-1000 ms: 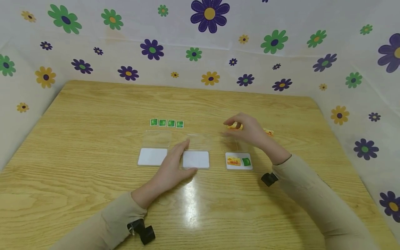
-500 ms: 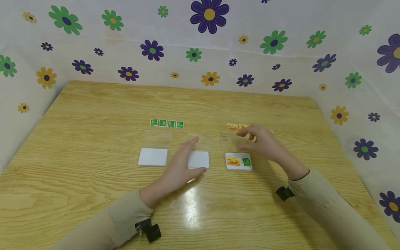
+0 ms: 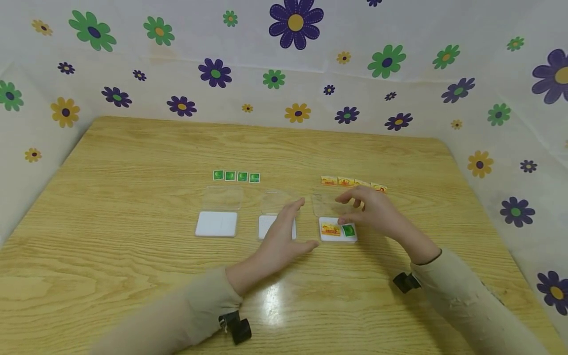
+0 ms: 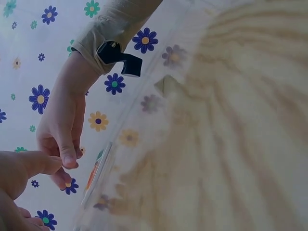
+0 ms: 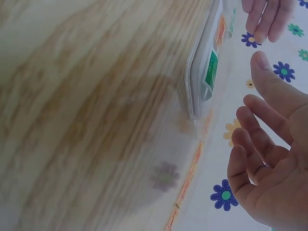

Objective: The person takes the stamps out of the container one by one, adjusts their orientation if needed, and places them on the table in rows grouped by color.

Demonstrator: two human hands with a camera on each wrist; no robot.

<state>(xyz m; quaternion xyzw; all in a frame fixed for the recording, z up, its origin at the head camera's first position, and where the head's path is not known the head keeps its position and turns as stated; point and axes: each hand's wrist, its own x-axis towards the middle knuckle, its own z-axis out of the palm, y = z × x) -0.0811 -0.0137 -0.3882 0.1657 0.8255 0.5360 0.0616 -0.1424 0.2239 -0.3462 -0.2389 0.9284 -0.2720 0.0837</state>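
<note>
Three small flat white cases lie in a row, their clear lids folded back. My left hand (image 3: 281,239) hovers over the middle case (image 3: 267,226), thumb and fingers spread, and partly covers it. The right case (image 3: 337,238) bears an orange-yellow paper piece (image 3: 330,229) and a green square piece (image 3: 348,230). Just above its right end is my right hand (image 3: 374,209), fingers loosely bent and thumb apart. In the right wrist view this hand (image 5: 276,144) has nothing between its fingers. The left case (image 3: 216,224) is plain white, with its clear lid (image 3: 223,197) behind it.
Several small green squares (image 3: 236,176) form a row behind the left case. Several orange-yellow pieces (image 3: 346,181) line up behind the right case, partly hidden by my right hand. The wooden table (image 3: 111,222) ends at a flower-patterned cloth (image 3: 248,49).
My left hand has moved right, across the middle case toward the right one. My right hand has drawn back from the orange-yellow row to the right case, uncovering most of that row.
</note>
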